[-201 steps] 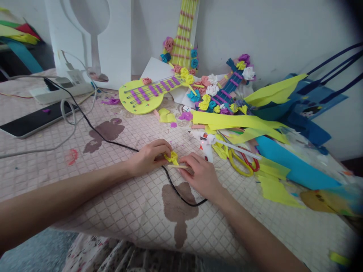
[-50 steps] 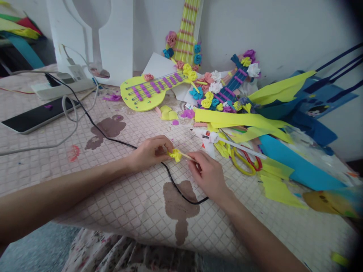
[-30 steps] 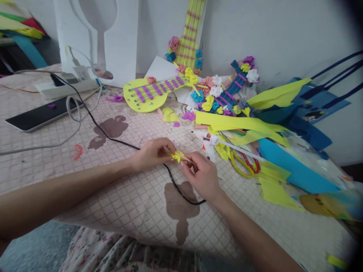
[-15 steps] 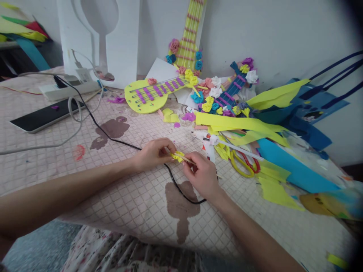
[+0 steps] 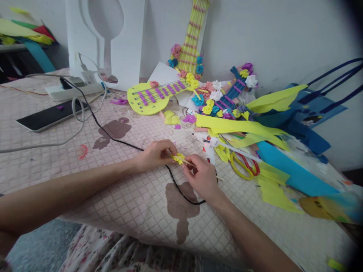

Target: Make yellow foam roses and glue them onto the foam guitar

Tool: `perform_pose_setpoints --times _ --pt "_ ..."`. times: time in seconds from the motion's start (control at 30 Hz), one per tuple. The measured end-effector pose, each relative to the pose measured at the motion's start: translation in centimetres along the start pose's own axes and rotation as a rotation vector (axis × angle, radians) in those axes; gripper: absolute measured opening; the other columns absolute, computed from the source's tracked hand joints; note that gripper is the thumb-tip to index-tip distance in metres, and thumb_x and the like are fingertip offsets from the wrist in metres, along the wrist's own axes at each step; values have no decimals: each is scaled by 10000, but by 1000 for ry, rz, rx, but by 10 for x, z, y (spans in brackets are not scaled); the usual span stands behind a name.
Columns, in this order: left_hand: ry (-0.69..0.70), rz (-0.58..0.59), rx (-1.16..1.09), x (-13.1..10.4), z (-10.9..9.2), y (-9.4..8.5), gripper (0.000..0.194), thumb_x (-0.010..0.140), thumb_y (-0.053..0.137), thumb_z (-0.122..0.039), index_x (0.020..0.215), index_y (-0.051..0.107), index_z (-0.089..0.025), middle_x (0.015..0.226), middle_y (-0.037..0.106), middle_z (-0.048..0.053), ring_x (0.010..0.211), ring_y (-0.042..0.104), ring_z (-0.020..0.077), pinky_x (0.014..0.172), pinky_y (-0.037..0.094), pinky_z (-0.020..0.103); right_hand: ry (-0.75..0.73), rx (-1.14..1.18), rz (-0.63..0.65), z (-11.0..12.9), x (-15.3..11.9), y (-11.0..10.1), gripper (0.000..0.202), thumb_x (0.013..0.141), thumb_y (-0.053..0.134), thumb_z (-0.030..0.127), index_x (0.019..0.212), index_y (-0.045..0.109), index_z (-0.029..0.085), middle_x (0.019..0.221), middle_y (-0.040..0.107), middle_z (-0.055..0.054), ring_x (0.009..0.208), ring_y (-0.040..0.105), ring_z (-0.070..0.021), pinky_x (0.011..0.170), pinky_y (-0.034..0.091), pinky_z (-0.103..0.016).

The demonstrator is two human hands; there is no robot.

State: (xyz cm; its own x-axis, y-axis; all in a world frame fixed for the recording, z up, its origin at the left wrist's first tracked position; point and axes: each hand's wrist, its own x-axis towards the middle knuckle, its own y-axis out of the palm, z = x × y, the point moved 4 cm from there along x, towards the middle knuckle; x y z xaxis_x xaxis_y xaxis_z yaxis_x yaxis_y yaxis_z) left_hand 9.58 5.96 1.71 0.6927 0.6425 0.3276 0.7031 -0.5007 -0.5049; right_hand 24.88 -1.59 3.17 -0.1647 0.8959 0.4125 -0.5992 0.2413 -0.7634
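A crinkled piece of yellow crepe paper (image 5: 178, 158) is pinched in the closed fingertips of my left hand (image 5: 155, 154). My right hand (image 5: 202, 176) is closed around a thin wooden stick (image 5: 188, 163), whose near end lies against the paper. Whether the paper is wrapped around the stick is too small to tell. Just beyond my right hand stands a white glue gun (image 5: 210, 153) with a long glue stick in its back. Its black cord (image 5: 177, 185) runs on the table under my hands.
Yellow-handled scissors (image 5: 241, 174) and blue and yellow paper strips (image 5: 295, 162) lie to the right. Toy guitars, one yellow (image 5: 144, 107) and one blue (image 5: 231, 92), rest at the back with paper flowers. At left are a power strip (image 5: 76, 90) and a black flat device (image 5: 51, 115).
The view has shifted slightly, so the background sits a little further right. Both hands keep their hold on the yellow crepe paper and the stick, with hardly any movement.
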Motion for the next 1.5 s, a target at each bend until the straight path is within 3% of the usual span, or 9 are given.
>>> perform_pose_setpoints --times 0.43,0.57,0.7,0.83,1.17,1.5 --pt "-41 -20 36 -2 -3 2 174 745 667 -201 888 584 -146 863 593 16 648 526 74 558 433 177 -42 -44 14 1 -2 3 65 790 503 175 823 549 207 714 617 9 626 567 -128 598 413 -244" --pt "-12 -31 63 -3 -6 2 182 749 652 -184 913 580 -153 906 578 27 715 551 96 578 458 186 -55 -81 22 0 -3 5 67 800 497 181 825 553 207 719 623 4 622 561 -127 592 405 -243" --pt "81 -36 131 -4 -10 0 221 745 657 -193 946 569 -165 988 568 60 894 559 162 739 502 274 -82 -127 16 -1 -3 6 71 802 495 181 826 558 206 703 623 6 605 557 -127 589 401 -246" --pt "157 -95 222 -6 -17 -2 300 730 683 -208 1000 553 -182 1066 544 71 1019 516 195 904 442 359 -75 -137 22 -1 -3 6 71 807 493 187 829 558 208 720 635 2 603 560 -127 590 402 -248" --pt "129 -208 522 -11 -29 9 182 756 691 -336 806 580 -200 899 559 23 943 466 200 843 326 360 -27 -56 29 3 -2 6 78 793 502 161 807 562 208 734 643 5 630 573 -129 604 398 -244" --pt "169 -176 619 -13 -39 12 20 816 601 -222 818 585 -210 918 590 18 999 468 199 896 276 390 -67 -120 12 5 -4 6 83 787 497 149 814 565 190 711 619 4 608 548 -125 583 388 -244"
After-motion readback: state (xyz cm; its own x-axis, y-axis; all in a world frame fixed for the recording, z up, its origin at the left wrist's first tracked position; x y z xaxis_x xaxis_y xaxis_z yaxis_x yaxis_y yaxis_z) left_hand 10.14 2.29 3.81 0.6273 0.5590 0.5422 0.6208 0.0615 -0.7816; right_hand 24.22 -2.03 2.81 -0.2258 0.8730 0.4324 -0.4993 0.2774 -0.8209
